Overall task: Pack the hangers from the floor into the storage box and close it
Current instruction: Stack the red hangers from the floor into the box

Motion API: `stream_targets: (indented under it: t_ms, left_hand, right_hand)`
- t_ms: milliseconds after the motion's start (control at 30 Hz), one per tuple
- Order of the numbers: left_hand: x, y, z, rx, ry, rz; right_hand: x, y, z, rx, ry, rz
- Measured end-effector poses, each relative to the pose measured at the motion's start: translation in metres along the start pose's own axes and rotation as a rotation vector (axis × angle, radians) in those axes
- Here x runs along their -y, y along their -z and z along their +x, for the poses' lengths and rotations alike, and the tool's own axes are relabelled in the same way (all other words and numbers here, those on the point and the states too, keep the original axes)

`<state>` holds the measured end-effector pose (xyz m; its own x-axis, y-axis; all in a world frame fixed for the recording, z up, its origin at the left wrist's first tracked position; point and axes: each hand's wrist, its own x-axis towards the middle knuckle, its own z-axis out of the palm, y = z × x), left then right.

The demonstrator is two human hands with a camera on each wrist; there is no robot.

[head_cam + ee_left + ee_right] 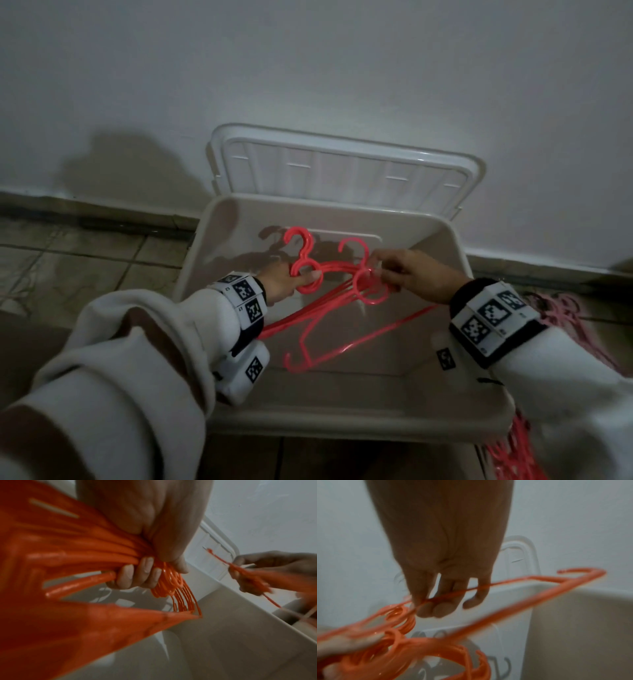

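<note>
The beige storage box (342, 421) stands open on the floor, with its white lid (342, 164) leaning back against the wall. Over the box, my left hand (291, 281) grips a bundle of red plastic hangers (342, 347) at their necks. In the left wrist view its fingers (137, 574) curl round the hangers (85, 555). My right hand (404, 270) pinches one hanger by its neck ring, just right of the bundle. In the right wrist view that hanger (505, 612) runs under the fingertips (428, 609). The box floor below looks bare.
More red and pink hangers lie on the tiled floor to the right of the box (561, 308) and at its near right corner (513, 455). A white wall rises directly behind the box. Brown tiles lie to the left.
</note>
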<state>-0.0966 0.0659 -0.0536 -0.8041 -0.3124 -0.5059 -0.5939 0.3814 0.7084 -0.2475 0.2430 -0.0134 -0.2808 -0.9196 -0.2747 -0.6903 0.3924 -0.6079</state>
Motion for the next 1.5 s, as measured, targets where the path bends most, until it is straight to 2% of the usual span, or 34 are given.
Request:
stream_targets:
  t_ms: [67, 167, 333, 400, 600, 667, 733, 833, 900, 1000, 1033, 1100, 1167, 1300, 1400, 1500]
  left_hand:
    - [-0.004, -0.002, -0.005, 0.064, 0.047, -0.011]
    - [-0.011, -0.004, -0.016, 0.140, 0.083, -0.058]
    - [-0.014, -0.002, -0.024, 0.219, -0.039, -0.026]
    - [-0.011, 0.002, -0.026, 0.266, -0.039, -0.010]
    - [-0.008, 0.004, -0.019, 0.142, 0.053, 0.043]
    - [-0.008, 0.003, -0.017, 0.150, 0.076, 0.029]
    - [-0.006, 0.001, -0.014, 0.153, 0.100, 0.026]
    - [-0.006, -0.004, -0.009, 0.175, 0.113, 0.046]
    - [-0.006, -0.008, -0.006, 0.195, 0.106, 0.116]
    - [-0.005, -0.014, -0.001, 0.235, 0.076, 0.173]
    - [-0.005, -0.016, 0.002, 0.259, 0.071, 0.175]
    - [-0.004, -0.019, 0.007, 0.314, 0.066, 0.247]
    - [-0.002, -0.019, 0.016, 0.321, 0.036, 0.387]
    - [0.001, -0.021, 0.044, 0.238, -0.051, 0.621]
    - [-0.002, -0.034, 0.065, 0.258, -0.137, 0.755]
    - [0.001, -0.053, 0.091, 0.288, -0.198, 0.874]
  right_hand:
    - [0.003, -0.005, 0.006, -0.065, 0.030, -0.042]
    - [0.007, -0.022, 0.020, -0.062, 0.036, -0.104]
    - [0.012, -0.044, 0.033, -0.197, 0.069, 0.006]
    - [0.013, -0.050, 0.034, -0.258, 0.090, 0.067]
    - [0.019, -0.062, 0.027, -0.359, 0.161, 0.114]
    - [0.016, -0.061, 0.025, -0.380, 0.129, 0.111]
    - [0.010, -0.060, 0.025, -0.386, 0.065, 0.008]
    - [0.009, -0.064, 0.028, -0.266, -0.075, -0.415]
    - [0.011, -0.066, 0.032, -0.171, -0.164, -0.532]
    - [0.011, -0.069, 0.040, 0.032, -0.197, -0.399]
    - [0.011, -0.069, 0.042, 0.128, -0.217, -0.316]
    - [0.012, -0.071, 0.042, 0.225, -0.282, -0.123]
    - [0.009, -0.077, 0.043, 0.238, -0.313, 0.006]
    - [-0.016, -0.089, 0.047, 0.276, -0.448, 0.068]
    - [-0.034, -0.090, 0.045, 0.345, -0.594, 0.162]
    - [-0.059, -0.099, 0.043, 0.344, -0.715, 0.258]
